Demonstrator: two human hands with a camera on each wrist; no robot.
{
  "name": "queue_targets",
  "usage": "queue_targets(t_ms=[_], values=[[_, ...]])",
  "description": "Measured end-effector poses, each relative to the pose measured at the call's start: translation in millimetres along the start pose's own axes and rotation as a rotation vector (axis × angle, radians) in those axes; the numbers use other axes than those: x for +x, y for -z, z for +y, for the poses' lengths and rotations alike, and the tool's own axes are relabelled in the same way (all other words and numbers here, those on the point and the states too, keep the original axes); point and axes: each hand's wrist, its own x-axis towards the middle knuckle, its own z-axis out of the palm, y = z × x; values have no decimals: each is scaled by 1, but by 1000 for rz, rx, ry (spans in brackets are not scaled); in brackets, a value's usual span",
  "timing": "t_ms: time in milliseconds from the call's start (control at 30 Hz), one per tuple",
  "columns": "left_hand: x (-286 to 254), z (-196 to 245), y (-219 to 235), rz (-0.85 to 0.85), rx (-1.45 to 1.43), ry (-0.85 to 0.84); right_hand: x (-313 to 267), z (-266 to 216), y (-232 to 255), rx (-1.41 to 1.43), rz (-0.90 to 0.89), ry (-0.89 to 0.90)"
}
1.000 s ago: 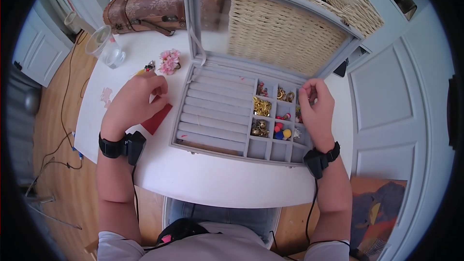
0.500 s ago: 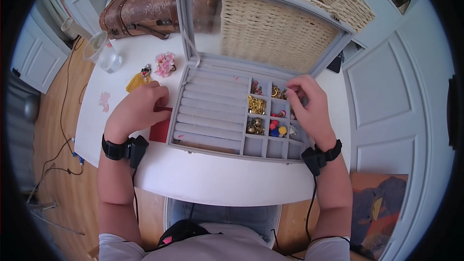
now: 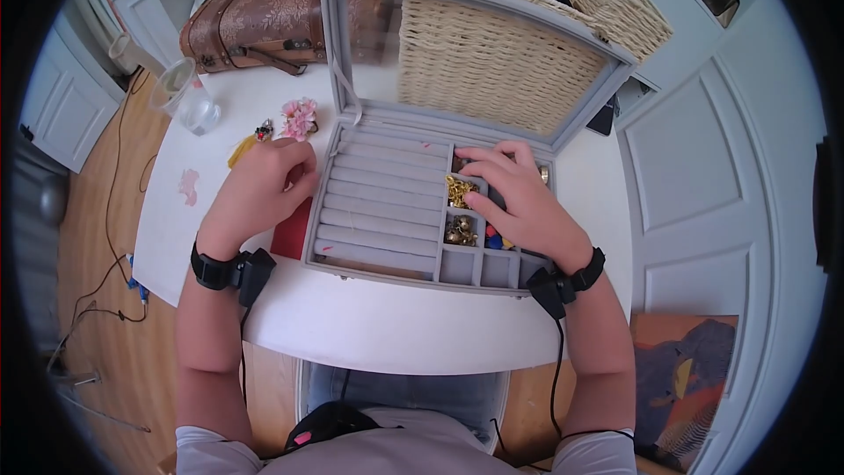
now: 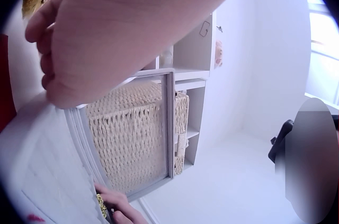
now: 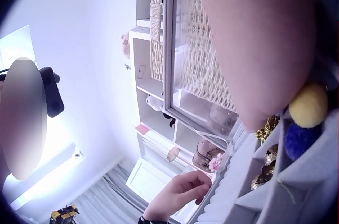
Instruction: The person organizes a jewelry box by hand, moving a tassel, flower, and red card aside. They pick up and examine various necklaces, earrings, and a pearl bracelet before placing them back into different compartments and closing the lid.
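Note:
A grey jewelry box [image 3: 378, 274] lies open on the table, its glass lid raised. My right hand [image 3: 526, 202] reaches over its compartments with fingers spread, fingertips at the upper-left compartment and thumb beside the gold chains [image 3: 457, 188]. That hand covers several compartments. Below the chains sit round gold bells [image 3: 459, 230]; a yellow pom-pom [image 5: 309, 105] and a blue one [image 5: 301, 140] show in the right wrist view. Just left of the box hovers my left hand [image 3: 264, 180], fingers loosely curled and nothing visible in them, close to a red card [image 3: 290, 236] on the table.
Behind the left hand lie a yellow tassel [image 3: 240, 154] and a pink flower ornament [image 3: 299, 118]. Clear cups [image 3: 200, 110] stand at the table's left edge. A brown suitcase [image 3: 251, 26] and a woven basket [image 3: 492, 62] stand behind the box.
My right hand has moved left from the right-hand compartments, and its fingers have spread. The red card turned to lie along the box's side; my left hand has since lifted off it.

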Motion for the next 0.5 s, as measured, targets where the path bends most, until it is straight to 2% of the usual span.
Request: queue_targets(t_ms=[133, 200, 267, 333, 500], values=[[3, 15, -5, 64, -63, -52, 0, 2, 0, 5, -8, 17], [3, 19, -13, 77, -183, -112, -1, 1, 1, 2, -13, 14], [3, 24, -18, 51, -195, -155, 0, -1, 2, -6, 7, 23], [4, 26, -26, 29, -182, -290, -2, 0, 1, 8, 15, 15], [6, 26, -32, -33, -139, -347, -4, 4, 2, 33, 34, 10]])
